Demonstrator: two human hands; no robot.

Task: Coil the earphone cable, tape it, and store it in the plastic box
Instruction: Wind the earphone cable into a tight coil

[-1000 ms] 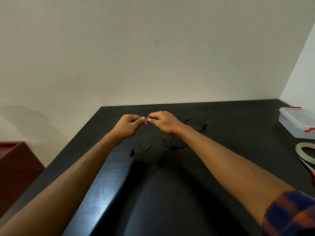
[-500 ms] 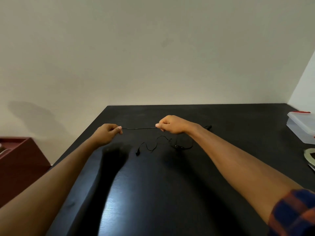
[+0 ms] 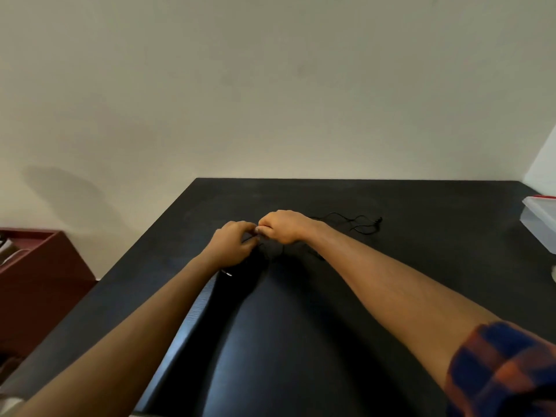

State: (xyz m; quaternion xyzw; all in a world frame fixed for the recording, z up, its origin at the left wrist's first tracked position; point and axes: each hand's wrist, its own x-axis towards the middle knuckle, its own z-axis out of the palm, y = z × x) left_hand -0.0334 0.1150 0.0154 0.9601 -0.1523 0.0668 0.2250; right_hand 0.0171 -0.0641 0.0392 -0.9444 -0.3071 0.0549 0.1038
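A thin black earphone cable (image 3: 355,223) lies on the black table (image 3: 421,266), with loose loops and an earbud trailing to the right of my hands. My left hand (image 3: 233,243) and my right hand (image 3: 284,225) meet at the table's middle, fingertips touching, both pinching the cable. Its plug end (image 3: 227,273) shows by my left wrist. The clear plastic box (image 3: 540,219) with a red latch stands at the right edge, cut off by the frame.
A dark red cabinet (image 3: 36,284) stands left of the table, lower down. A pale wall rises behind the table. A sliver of a pale roll (image 3: 553,273) shows at the right edge.
My hands, spread apart half a second ago with a taut stretch of cable between them, have come back together. The view has shifted a little left.
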